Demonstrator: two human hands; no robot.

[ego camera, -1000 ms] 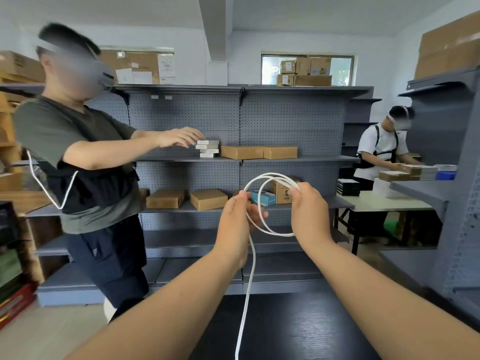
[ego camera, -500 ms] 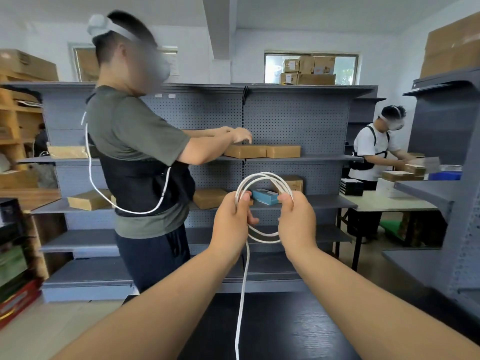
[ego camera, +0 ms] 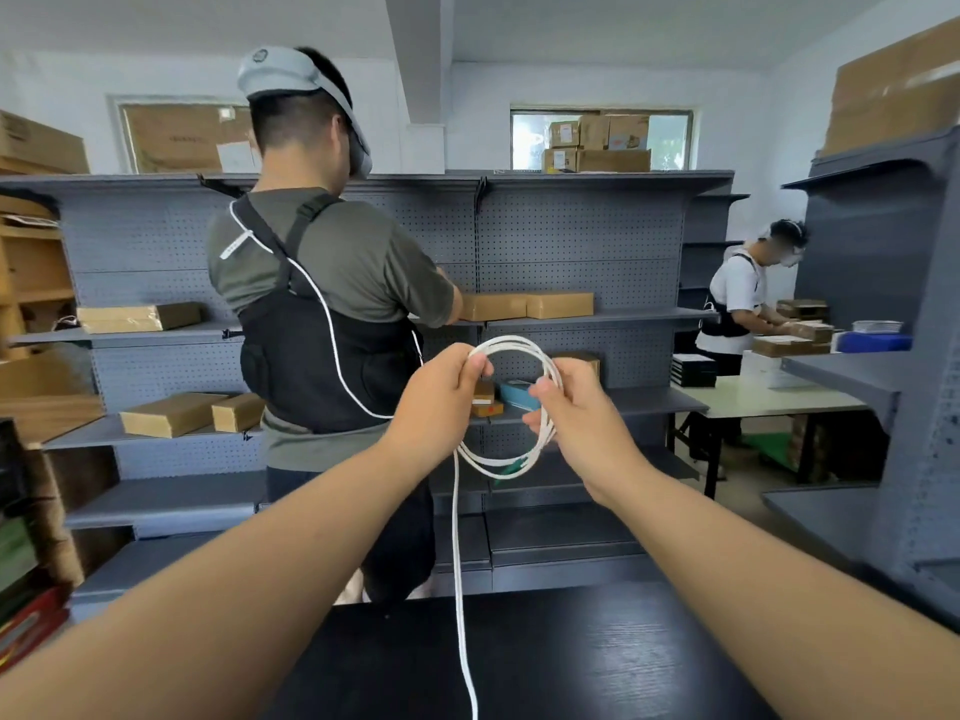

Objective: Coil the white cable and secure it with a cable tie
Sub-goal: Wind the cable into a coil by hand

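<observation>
Left hand (ego camera: 441,394) pinches the white cable (ego camera: 511,341) coil at its top; right hand (ego camera: 584,415) grips its right side. Coil held above the desk (ego camera: 545,662), tail hanging down. Judged light, pliant, springy: grip all turns together or loops may spill.

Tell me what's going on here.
A person is coiling a white cable in the air above a black table. The left hand pinches the top of the loops; the right hand grips their right side. A loose length hangs from the coil toward the table, not yet wound in. No cable tie shows. Behind, a person in green works at grey shelves and another in white handles boxes.
</observation>
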